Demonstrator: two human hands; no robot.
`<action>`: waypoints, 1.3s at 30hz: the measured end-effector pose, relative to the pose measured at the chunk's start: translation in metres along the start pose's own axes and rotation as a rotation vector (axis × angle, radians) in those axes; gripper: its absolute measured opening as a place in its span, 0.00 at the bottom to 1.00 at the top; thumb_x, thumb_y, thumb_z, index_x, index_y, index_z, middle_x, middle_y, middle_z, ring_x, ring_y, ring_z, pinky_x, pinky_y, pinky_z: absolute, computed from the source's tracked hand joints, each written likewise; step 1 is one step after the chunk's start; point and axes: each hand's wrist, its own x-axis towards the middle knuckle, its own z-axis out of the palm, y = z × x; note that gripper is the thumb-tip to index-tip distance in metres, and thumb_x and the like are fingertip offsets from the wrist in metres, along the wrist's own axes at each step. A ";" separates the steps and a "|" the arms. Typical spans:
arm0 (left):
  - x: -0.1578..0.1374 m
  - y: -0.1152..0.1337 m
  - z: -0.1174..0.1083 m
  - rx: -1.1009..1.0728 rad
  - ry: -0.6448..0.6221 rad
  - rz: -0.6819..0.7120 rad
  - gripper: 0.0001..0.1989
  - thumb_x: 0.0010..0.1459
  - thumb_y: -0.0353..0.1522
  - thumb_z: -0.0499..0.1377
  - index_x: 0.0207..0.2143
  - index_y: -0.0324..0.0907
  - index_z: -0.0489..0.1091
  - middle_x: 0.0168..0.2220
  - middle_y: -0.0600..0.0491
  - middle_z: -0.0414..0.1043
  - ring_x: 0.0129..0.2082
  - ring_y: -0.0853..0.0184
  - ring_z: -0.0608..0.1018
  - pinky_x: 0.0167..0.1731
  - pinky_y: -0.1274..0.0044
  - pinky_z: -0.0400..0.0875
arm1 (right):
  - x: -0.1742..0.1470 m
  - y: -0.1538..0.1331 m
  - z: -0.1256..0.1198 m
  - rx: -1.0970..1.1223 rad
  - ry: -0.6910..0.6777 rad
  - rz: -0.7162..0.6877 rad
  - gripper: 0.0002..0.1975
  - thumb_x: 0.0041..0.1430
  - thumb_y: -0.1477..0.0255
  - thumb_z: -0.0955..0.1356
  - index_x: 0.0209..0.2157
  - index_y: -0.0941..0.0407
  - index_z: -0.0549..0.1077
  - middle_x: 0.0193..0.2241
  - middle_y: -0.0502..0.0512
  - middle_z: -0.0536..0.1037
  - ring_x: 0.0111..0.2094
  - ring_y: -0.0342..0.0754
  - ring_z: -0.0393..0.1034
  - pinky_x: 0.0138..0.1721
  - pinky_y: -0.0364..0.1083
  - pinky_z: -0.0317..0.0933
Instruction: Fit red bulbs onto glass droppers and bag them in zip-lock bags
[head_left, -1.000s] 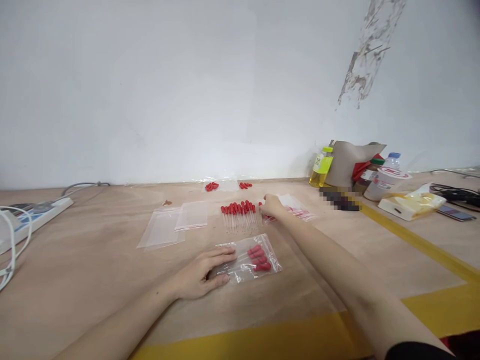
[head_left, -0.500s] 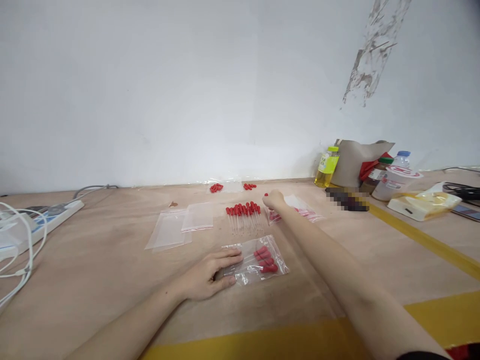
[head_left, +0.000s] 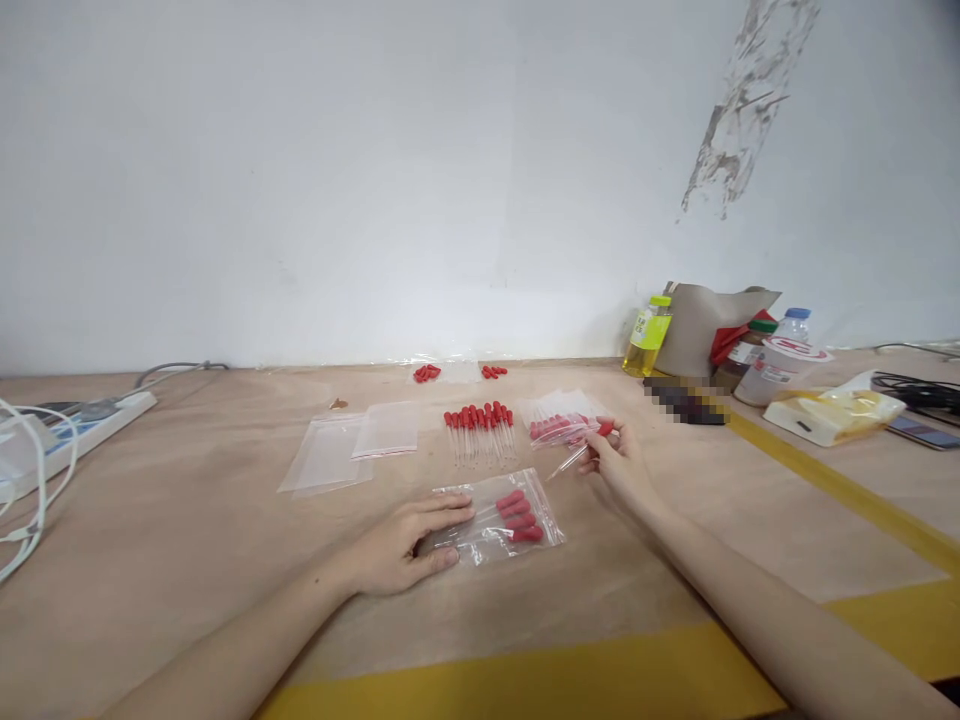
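My left hand [head_left: 409, 540] lies with fingers spread and thumb apart, resting on the left end of a clear zip bag [head_left: 480, 548]. Several droppers with red bulbs [head_left: 517, 507] show inside that bag. My right hand [head_left: 619, 460] is closed on a dropper [head_left: 570, 461] by its red bulb, the glass tube slanting down left toward the bag's opening. Behind it lies a pile of filled zip bags [head_left: 562, 415] with red bulbs in them. A row of loose droppers [head_left: 480, 430] is on the table, bulbs away from me.
Flat zip bags [head_left: 326, 455] overlap at the left. Loose red bulbs [head_left: 427, 373] lie near the wall. A power strip [head_left: 97, 435] with white cables is at far left. Right, a yellow-capped bottle [head_left: 647, 338], jars, a cup [head_left: 780, 372] and a wipes pack [head_left: 832, 408] stand together.
My right hand has come back from the far side of the dropper row, moving right and nearer, with a dropper now visible in it. My left hand stays on the bag.
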 end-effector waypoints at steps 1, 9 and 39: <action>0.000 0.000 0.000 0.001 -0.001 -0.002 0.23 0.58 0.38 0.52 0.56 0.49 0.56 0.58 0.53 0.54 0.56 0.61 0.59 0.55 0.65 0.54 | -0.002 0.003 0.002 0.003 0.000 -0.003 0.22 0.42 0.64 0.68 0.39 0.52 0.56 0.21 0.42 0.65 0.17 0.39 0.63 0.16 0.40 0.62; 0.001 0.001 -0.001 0.033 -0.017 -0.006 0.23 0.58 0.38 0.51 0.56 0.49 0.55 0.58 0.52 0.54 0.57 0.61 0.58 0.55 0.65 0.54 | -0.016 0.009 0.018 0.157 -0.083 0.162 0.19 0.44 0.66 0.69 0.34 0.51 0.56 0.20 0.42 0.66 0.19 0.41 0.66 0.23 0.44 0.67; 0.000 0.003 0.000 0.051 -0.008 -0.037 0.26 0.58 0.39 0.51 0.58 0.48 0.49 0.57 0.51 0.55 0.56 0.61 0.59 0.54 0.67 0.54 | -0.033 0.004 0.021 -0.121 -0.464 0.245 0.19 0.37 0.65 0.72 0.28 0.56 0.60 0.17 0.42 0.68 0.15 0.37 0.62 0.17 0.38 0.57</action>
